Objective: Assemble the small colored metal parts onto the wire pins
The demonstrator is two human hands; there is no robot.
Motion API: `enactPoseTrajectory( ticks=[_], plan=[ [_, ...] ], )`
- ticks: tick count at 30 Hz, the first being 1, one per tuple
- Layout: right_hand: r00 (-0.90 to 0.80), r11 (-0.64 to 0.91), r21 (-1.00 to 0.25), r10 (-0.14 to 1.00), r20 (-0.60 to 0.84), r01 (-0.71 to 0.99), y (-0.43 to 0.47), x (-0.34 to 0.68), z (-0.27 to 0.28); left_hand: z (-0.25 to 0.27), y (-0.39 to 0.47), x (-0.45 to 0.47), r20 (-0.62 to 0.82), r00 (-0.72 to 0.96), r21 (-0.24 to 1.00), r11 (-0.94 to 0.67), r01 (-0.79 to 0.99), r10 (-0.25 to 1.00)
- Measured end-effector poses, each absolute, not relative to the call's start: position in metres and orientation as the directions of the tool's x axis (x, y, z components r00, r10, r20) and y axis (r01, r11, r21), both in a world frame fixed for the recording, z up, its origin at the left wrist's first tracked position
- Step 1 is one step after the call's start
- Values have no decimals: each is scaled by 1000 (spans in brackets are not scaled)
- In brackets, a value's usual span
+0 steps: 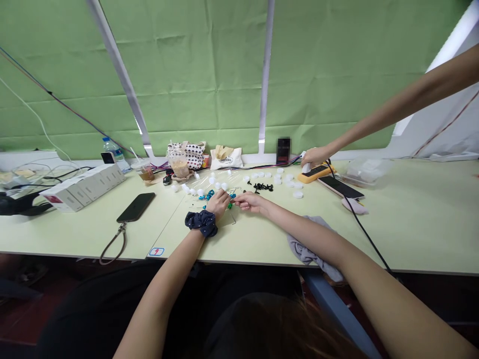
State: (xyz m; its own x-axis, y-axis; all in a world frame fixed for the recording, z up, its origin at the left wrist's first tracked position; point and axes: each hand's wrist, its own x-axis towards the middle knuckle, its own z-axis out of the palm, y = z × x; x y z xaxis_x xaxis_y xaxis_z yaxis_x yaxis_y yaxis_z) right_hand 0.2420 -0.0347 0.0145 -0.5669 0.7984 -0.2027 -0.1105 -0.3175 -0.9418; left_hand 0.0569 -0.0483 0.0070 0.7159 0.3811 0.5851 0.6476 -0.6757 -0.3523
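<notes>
Over the table, my left hand (218, 203), with a dark scrunchie (202, 223) on its wrist, has its fingers closed. My right hand (250, 201) meets it from the right in a pinch. What sits between the fingertips is too small to make out. Just below them shows a small green piece (229, 205). Several small blue pieces (208, 195) lie by my left hand, and a thin bent wire (234, 217) lies under the hands. Beyond the hands are small black pieces (264, 187) and round white caps (298, 194).
At right, another person's hand (314, 155) holds something white over a yellow device (316, 173), beside a phone (341, 187). A grey cloth (305, 247) lies under my right forearm. Leftward are a phone with a strap (136, 207), white boxes (84, 188) and drink cups (144, 170).
</notes>
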Motion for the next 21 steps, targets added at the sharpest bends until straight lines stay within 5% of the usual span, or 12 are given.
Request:
enactPoseTrajectory(
  ticks=[5,9,11,13,21],
  plan=[
    [-455,96,-964,890,-29,248,-36,242,12,0,-45,60,566,735,-377,-676,633,374],
    [-442,523,-505,852,281,687,-45,235,16,-3,-42,60,568,734,-399,-656,640,371],
    [-457,540,-266,832,316,799,-49,232,19,-4,-42,60,576,726,-397,-648,650,376],
    [-432,497,-173,847,311,850,-52,231,22,-4,-42,59,573,724,-396,-644,655,384],
    [-283,401,-370,899,333,838,-52,232,21,-3,-44,58,560,713,-389,-626,676,421]
  ],
)
